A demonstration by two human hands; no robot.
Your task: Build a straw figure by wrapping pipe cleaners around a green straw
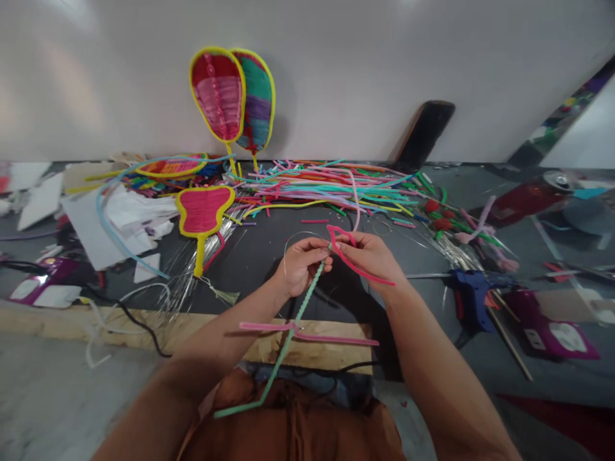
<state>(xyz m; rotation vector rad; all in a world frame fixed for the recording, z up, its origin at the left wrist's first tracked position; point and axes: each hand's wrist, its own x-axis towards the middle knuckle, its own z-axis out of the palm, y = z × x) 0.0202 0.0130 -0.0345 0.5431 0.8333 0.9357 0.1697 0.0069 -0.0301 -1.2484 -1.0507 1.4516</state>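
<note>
My left hand is closed in a pinch on the upper end of a green pipe cleaner that runs down toward my lap and bends at its lower end. My right hand is closed on a bright pink pipe cleaner, bent into a loop above my fingers and trailing over my wrist. The two hands meet fingertip to fingertip. A light pink pipe cleaner is twisted crosswise around the green one. A thin wire loop arcs over my left hand.
A heap of coloured pipe cleaners lies behind my hands. A pink and yellow woven fan lies at left; two more fans lean on the wall. A blue glue gun lies at right, a dark phone leans on the wall.
</note>
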